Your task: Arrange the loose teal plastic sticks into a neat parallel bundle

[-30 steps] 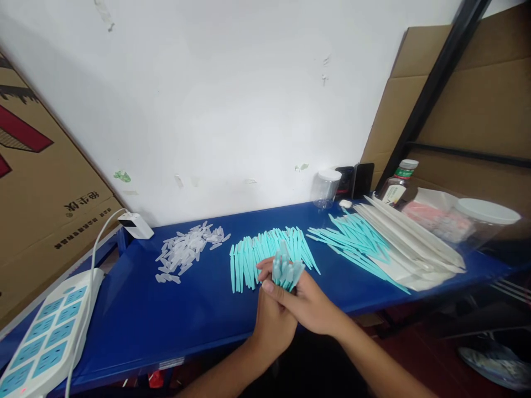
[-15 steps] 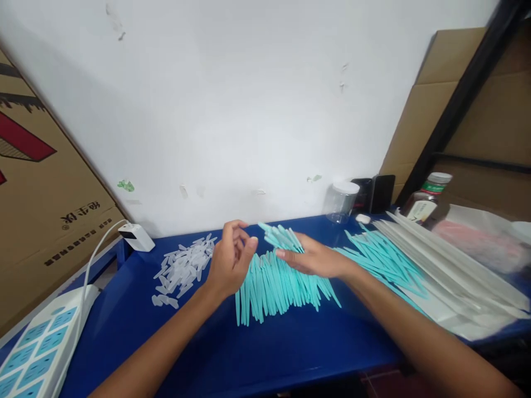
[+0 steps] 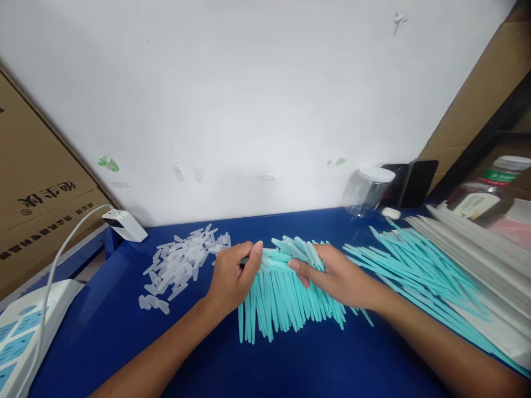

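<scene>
The pile of teal sticks (image 3: 286,293) lies in the middle of the blue bench (image 3: 124,331), roughly midway between its back edge and its front edge, and both hands sit on the pile's far end. Most sticks run front to back, their long axis pointing from the front edge toward the back edge by the wall, fanned slightly so the near tips spread outward. A smaller bundle lies crosswise on top at the far end, its long axis running left to right, parallel to the back edge.

The left hand (image 3: 232,279) is curled, thumb and fingers pinching the left end of that crosswise bundle. The right hand (image 3: 336,276) is cupped over the right end, fingers bent down and closed on the sticks. The two hands are about equally near, one at each end.

Toward the left back corner lies a heap of clear caps (image 3: 182,260), apart from the pile. Toward the right edge a second fan of teal sticks (image 3: 415,271) lies slanted beside white sleeves (image 3: 477,249).
</scene>
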`<state>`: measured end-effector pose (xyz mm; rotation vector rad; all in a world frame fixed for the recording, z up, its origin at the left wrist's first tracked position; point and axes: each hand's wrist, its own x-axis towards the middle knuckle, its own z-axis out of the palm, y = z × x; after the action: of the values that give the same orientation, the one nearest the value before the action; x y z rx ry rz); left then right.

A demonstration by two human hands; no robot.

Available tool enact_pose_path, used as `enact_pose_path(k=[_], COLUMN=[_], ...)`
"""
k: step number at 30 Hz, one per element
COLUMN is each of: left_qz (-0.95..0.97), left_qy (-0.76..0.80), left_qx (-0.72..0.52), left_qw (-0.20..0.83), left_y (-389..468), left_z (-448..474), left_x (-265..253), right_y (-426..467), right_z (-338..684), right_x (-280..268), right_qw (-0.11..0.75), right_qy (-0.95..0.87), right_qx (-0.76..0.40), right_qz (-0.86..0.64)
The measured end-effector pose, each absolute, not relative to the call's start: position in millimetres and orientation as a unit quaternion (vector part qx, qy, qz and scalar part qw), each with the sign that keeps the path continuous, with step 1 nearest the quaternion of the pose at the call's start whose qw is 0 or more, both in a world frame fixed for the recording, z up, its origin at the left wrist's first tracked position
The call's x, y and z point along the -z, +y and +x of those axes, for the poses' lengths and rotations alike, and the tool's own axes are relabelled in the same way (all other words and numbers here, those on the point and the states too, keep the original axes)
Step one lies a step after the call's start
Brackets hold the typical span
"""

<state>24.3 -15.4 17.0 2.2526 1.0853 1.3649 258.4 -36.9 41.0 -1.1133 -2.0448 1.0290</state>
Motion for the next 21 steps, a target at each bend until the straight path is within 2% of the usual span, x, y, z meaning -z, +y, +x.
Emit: enact_pose_path(k=[7, 13, 21], left_qz=[0.802, 0.783, 0.748], left_qy=[0.357, 0.359, 0.392], left_qx=[-0.430, -0.481, -0.465], left_qw=[0.209, 0.161, 0.264], left_y=[-18, -20, -24], left_z=[21, 25, 29], left_x=[-18, -13, -15], right_y=[-36, -34, -36], right_z=[259, 259, 255], right_x=[-33, -30, -20], right_qw=[0.316, 0.323, 0.365], right_qy=[-0.768, -0.745, -0.740], right_qx=[-0.343, -0.318, -0.281], right_qz=[-0.439, -0.489, -0.490])
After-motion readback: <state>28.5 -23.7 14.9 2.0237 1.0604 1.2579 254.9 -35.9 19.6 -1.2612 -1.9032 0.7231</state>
